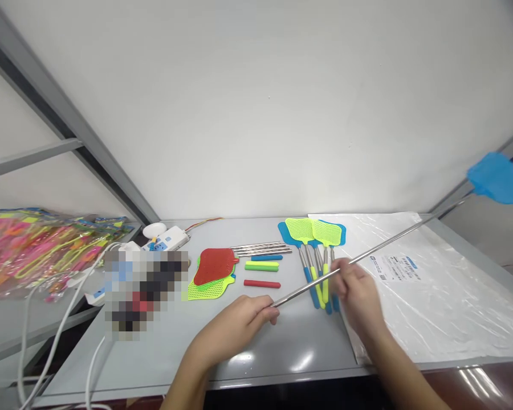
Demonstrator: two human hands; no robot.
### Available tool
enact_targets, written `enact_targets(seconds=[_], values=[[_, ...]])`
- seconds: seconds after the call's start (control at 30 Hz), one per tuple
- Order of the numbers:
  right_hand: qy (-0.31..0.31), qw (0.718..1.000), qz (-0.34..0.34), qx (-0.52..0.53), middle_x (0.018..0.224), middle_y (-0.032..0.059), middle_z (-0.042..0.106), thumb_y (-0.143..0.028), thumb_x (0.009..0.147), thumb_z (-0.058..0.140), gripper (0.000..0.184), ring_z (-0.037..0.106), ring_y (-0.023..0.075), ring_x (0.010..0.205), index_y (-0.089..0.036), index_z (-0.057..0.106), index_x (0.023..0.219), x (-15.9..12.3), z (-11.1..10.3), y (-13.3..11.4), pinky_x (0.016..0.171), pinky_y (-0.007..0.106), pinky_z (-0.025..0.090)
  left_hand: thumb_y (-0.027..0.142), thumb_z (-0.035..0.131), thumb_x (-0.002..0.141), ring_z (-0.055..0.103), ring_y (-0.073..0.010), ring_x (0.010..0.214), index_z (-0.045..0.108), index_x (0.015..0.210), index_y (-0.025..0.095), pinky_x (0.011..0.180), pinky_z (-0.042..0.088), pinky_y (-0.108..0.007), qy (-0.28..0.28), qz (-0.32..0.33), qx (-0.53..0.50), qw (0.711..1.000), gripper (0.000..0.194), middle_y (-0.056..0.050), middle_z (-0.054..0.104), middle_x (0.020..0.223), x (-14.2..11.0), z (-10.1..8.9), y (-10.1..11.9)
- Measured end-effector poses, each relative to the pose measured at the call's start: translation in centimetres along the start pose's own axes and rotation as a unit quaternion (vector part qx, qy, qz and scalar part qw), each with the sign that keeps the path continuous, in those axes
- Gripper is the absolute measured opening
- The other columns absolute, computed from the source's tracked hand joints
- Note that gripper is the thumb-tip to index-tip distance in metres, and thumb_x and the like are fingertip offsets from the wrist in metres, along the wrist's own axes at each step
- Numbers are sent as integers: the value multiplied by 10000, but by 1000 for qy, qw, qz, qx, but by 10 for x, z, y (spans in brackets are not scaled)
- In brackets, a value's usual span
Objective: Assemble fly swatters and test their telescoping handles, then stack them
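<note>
A long fly swatter [389, 243] with a thin metal rod and a blue head slants up to the right, held in the air over the table. My left hand [239, 326] grips its lower end, which the fingers hide. My right hand [359, 293], a little blurred, closes around the rod farther up. Below the rod lie several short swatters [325, 279] with yellow and blue heads. Left of them are loose metal rods [260, 249], a red handle [262, 283], a green handle [260, 266] and a blue handle [267, 258]. A red swatter head [214, 266] rests on green and yellow ones.
A white plastic bag [448, 313] with a label covers the table's right side. At the left are a power strip [169, 239], a pixelated patch and white cables [64, 319]. Bagged colourful goods [47, 250] fill the left shelf. A white wall [260, 114] stands behind.
</note>
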State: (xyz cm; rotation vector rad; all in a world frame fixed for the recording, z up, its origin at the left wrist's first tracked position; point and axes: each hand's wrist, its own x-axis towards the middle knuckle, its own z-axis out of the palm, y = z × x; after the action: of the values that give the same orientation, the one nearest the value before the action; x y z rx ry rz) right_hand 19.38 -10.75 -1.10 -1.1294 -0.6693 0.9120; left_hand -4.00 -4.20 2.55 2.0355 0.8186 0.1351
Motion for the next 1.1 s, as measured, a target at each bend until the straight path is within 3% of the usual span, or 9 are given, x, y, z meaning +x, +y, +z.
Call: enact_targets(seconds=[0.07, 0.17, 0.43, 0.73, 0.87, 0.97, 1.1], values=[[31, 999, -18, 32, 469, -63, 348, -482, 887, 584, 318, 288, 91, 467, -187, 617, 772, 6, -8, -12, 471, 251, 260, 383, 359, 975, 542, -150, 705, 628, 806, 210, 665, 375, -240, -18, -12, -9, 1000, 362, 16, 623, 759, -5, -8, -3], [24, 998, -16, 59, 476, -57, 353, -462, 892, 588, 303, 295, 88, 476, -188, 615, 766, 10, -10, -17, 486, 250, 277, 383, 391, 965, 526, -144, 684, 623, 793, 212, 638, 361, -233, -9, -23, 8, 1000, 336, 27, 598, 724, -9, -15, -6], [3, 997, -1, 78, 507, -50, 377, -448, 895, 589, 281, 328, 85, 496, -180, 636, 826, 3, -6, -5, 487, 236, 285, 454, 383, 979, 576, -190, 809, 618, 828, 245, 704, 362, -273, 115, -53, 118, 985, 348, 17, 652, 830, -20, -19, -19], [85, 992, 7, 93, 487, -73, 342, -477, 825, 673, 323, 318, 69, 468, -163, 638, 754, 3, 1, -5, 478, 220, 323, 424, 355, 1004, 597, -187, 760, 617, 829, 234, 708, 325, -311, 178, -15, 258, 949, 368, 13, 663, 779, -29, 1, -32], [77, 994, 9, 82, 486, -59, 397, -490, 820, 672, 335, 360, 76, 475, -163, 639, 755, 7, 4, 1, 478, 223, 331, 414, 381, 998, 601, -195, 783, 637, 880, 241, 758, 332, -339, 233, -7, 299, 925, 331, 2, 667, 808, -28, 4, -37], [56, 995, 6, 87, 487, -56, 408, -474, 828, 667, 313, 369, 81, 475, -167, 638, 773, 9, -3, -3, 477, 224, 337, 430, 440, 971, 612, -209, 826, 644, 901, 245, 785, 364, -344, 270, -10, 281, 921, 284, -10, 681, 863, -37, -2, -52], [75, 992, -10, 101, 486, -63, 374, -443, 833, 671, 290, 329, 74, 471, -167, 629, 756, 14, -21, -15, 474, 213, 331, 433, 482, 938, 632, -211, 858, 651, 959, 243, 756, 436, -300, 311, -27, 168, 935, 255, -18, 706, 954, -55, -11, -75]])
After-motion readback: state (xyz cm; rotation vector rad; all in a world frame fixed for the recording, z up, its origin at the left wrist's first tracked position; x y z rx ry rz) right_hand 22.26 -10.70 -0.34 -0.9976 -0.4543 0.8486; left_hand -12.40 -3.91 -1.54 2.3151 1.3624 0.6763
